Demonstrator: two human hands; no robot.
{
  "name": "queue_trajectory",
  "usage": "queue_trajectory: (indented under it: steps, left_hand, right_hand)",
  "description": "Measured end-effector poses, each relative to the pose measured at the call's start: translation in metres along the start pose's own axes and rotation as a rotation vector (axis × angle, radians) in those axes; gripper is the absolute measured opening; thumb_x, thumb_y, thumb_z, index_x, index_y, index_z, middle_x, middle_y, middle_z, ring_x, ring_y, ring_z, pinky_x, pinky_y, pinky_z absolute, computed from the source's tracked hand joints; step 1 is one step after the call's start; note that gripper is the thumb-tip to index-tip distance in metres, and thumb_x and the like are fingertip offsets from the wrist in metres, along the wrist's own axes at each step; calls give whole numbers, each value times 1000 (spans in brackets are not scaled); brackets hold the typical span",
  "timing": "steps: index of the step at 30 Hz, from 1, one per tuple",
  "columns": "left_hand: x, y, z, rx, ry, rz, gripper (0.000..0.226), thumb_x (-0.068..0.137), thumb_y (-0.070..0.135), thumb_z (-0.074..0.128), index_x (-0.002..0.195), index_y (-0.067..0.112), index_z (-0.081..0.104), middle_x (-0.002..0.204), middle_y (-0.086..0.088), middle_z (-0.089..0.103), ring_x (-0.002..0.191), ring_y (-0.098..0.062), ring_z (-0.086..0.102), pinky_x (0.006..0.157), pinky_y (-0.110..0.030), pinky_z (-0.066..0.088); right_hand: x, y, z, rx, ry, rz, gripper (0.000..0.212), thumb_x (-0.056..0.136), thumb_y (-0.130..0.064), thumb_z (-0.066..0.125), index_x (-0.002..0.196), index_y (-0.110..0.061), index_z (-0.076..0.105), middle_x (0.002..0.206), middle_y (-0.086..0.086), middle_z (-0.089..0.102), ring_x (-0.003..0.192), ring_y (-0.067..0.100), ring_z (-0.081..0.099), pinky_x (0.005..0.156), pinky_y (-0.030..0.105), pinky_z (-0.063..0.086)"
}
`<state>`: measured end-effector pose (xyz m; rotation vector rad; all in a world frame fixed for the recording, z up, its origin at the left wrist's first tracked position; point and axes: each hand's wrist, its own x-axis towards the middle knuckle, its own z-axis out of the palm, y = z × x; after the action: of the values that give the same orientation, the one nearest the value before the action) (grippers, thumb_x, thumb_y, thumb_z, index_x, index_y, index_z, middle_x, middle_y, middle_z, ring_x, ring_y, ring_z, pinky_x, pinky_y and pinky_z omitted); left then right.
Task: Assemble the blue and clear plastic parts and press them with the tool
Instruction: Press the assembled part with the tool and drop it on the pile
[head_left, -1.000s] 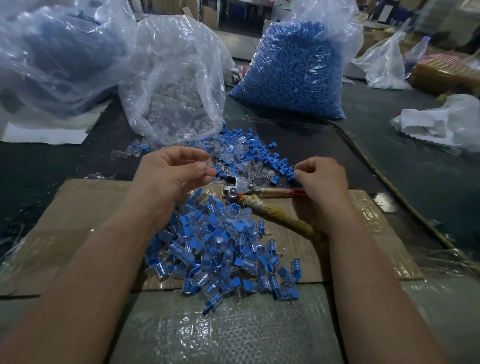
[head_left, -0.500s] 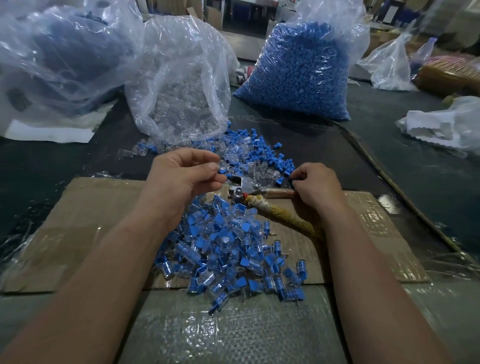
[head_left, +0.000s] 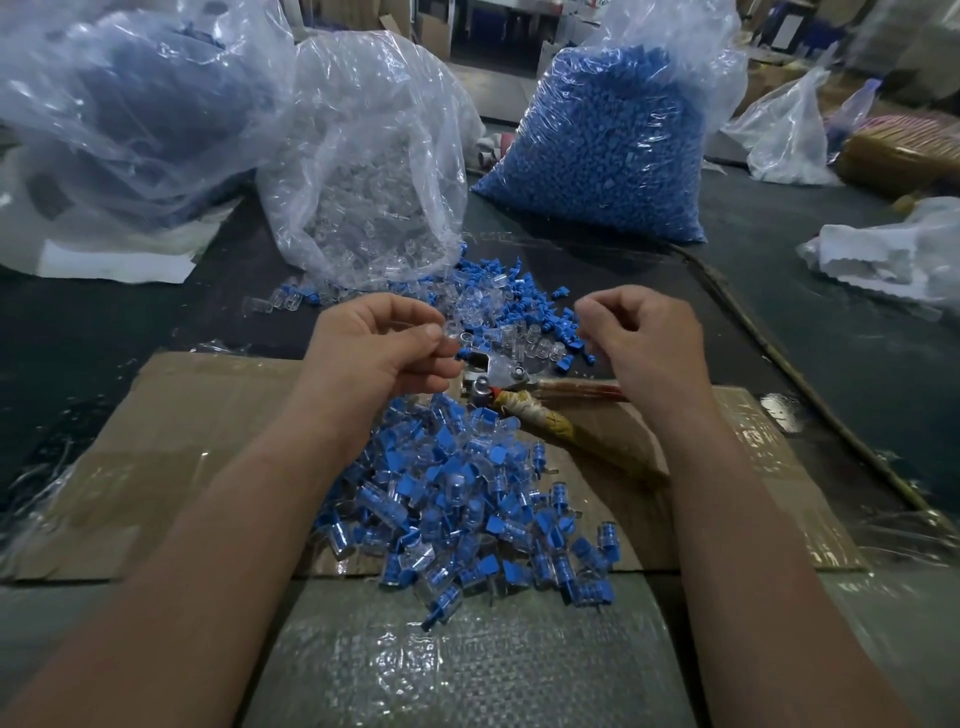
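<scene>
Dark desk (head_left: 130, 332) under a sheet of cardboard (head_left: 208, 415) carries the whole job. A bag of clear parts (head_left: 374, 182) and a bag of blue parts (head_left: 613, 145) stand at the back, and loose parts (head_left: 519, 306) are spilled in front of them. Nearer the person, a big pile (head_left: 457, 499) of joined pieces lies on the cardboard, so many rounds look finished. The full bags suggest far more remain.

The tool (head_left: 498, 376) lies on the cardboard between the hands, gripped by neither, its metal head toward the left. The left hand (head_left: 379, 343) hovers just beside that head. Its fingers (head_left: 415, 332) are curled, thumb pressed to forefinger in a pinch on what looks like a small clear part (head_left: 451, 339).

The right hand (head_left: 649, 338) is over the near edge of the loose parts, fingers curled in. Whether they hold anything I cannot tell.

As I judge it, this piece is at the fetching-and-fitting stage: its two halves are not yet joined, and the press with the tool is not yet done.
</scene>
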<state>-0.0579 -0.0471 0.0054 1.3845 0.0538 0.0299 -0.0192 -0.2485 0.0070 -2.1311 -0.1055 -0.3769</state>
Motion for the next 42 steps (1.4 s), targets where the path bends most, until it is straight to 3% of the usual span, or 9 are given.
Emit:
queue_trajectory:
  steps: [6, 12, 16, 21, 30, 32, 38, 42]
  left_hand:
    - [-3, -2, 4, 86, -8, 80, 12, 83, -6, 58, 82, 6, 62, 58, -2, 67, 52, -11, 65, 48, -18, 52]
    - [-1, -5, 8, 160, 26, 105, 14, 81, -4, 62, 78, 9, 60, 56, 0, 67, 51, -10, 65, 48, -18, 52]
    - [-1, -6, 8, 200, 47, 120, 16, 81, -4, 63, 77, 11, 60, 60, -3, 67, 52, -11, 65, 48, -19, 53]
    - [-1, -6, 7, 231, 45, 137, 15, 80, -3, 64, 77, 11, 61, 65, -8, 67, 53, -11, 66, 49, -19, 53]
    - [-2, -7, 9, 266, 13, 157, 15, 79, -2, 65, 76, 12, 61, 53, 3, 66, 51, -9, 64, 49, -20, 54]
    - [-3, -6, 8, 249, 1, 153, 14, 79, -2, 65, 77, 11, 62, 54, 2, 66, 51, -10, 64, 50, -21, 54]
    - [-4, -3, 7, 219, -21, 152, 12, 79, -2, 64, 78, 10, 63, 56, 1, 67, 52, -10, 64, 50, -20, 54]
    - [-5, -1, 7, 213, -55, 144, 15, 79, -3, 63, 77, 11, 62, 58, 1, 68, 52, -11, 65, 50, -19, 53]
  right_hand:
    - [-20, -26, 20, 275, -221, -78, 11, 80, -20, 69, 75, -30, 66, 63, -13, 65, 58, 0, 56, 59, 17, 49]
    - [-23, -29, 27, 166, -326, -163, 22, 83, -10, 66, 87, -32, 64, 71, -14, 63, 67, 2, 60, 72, 25, 54]
    - [-24, -31, 30, 166, -317, -183, 22, 80, -9, 69, 85, -29, 61, 76, -11, 62, 70, 2, 60, 74, 29, 54]
    - [-25, -31, 31, 210, -332, -205, 19, 74, -15, 74, 81, -26, 61, 75, -11, 62, 68, -4, 58, 64, 11, 48]
    - [-26, -29, 34, 211, -366, -230, 25, 73, -9, 75, 78, -29, 60, 63, -22, 62, 64, -7, 59, 59, 6, 43]
    - [-26, -29, 33, 211, -360, -248, 26, 73, -9, 75, 78, -29, 59, 63, -27, 62, 64, -8, 59, 59, 7, 44]
    - [-26, -29, 34, 161, -285, -278, 25, 72, -16, 77, 82, -31, 59, 83, -17, 57, 76, -3, 56, 66, 10, 46]
    - [-27, -29, 34, 196, -301, -268, 22, 74, -15, 75, 82, -30, 60, 82, -14, 61, 78, 2, 61, 72, 17, 52]
